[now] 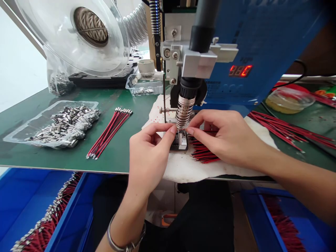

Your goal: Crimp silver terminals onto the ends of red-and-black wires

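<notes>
Under the tip of a soldering machine head (185,106), my two hands come close together from either side. My left hand (152,150) pinches thumb and forefinger just left of the tip; what lies between them is too small to name. On the right, my right hand (223,136) is also closed in a pinch, its fingertips hiding what they hold. Between the hands a small metal block (182,140) sits on a dark base. Red-and-black wires (203,154) lie on the white cloth (181,169) beneath my right hand.
A tray of small metal parts (65,122) and a wire bundle (110,133) lie left on the green table (141,105). More wires (286,129) lie right. A clear round hood (115,45) stands back left. Blue bins (68,213) with wired parts sit below.
</notes>
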